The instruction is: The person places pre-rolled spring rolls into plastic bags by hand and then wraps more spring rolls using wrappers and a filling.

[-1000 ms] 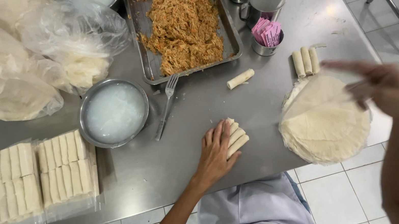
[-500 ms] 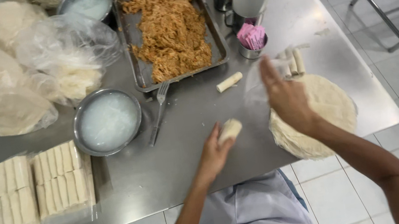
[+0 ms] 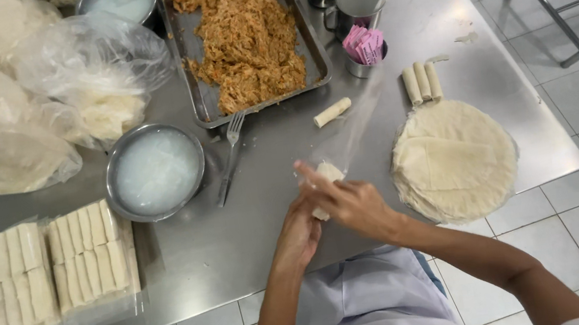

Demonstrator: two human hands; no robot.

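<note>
My left hand (image 3: 298, 237) and my right hand (image 3: 352, 205) meet at the table's front edge. The left hand grips a small bundle of pale rolls (image 3: 326, 173); only their top ends show above the fingers. Over them lies the right hand, pinching a thin clear plastic bag (image 3: 353, 126) that stretches up and to the right from the rolls. To the right lies a stack of round pale wrappers (image 3: 453, 160), with three finished rolls (image 3: 422, 82) beyond it. A single roll (image 3: 333, 112) rests near the tray.
A metal tray of orange-brown filling (image 3: 243, 34) stands at the back. A fork (image 3: 231, 155) and a bowl of white liquid (image 3: 155, 171) are left of my hands. Packed rolls (image 3: 43, 273) lie front left, plastic bags (image 3: 7, 110) behind them. A cup of pink packets (image 3: 364, 48) sits near a jug.
My right hand has come from the wrapper stack to the left with the clear bag and now lies over the rolls. My left hand has lifted the rolls off the table.
</note>
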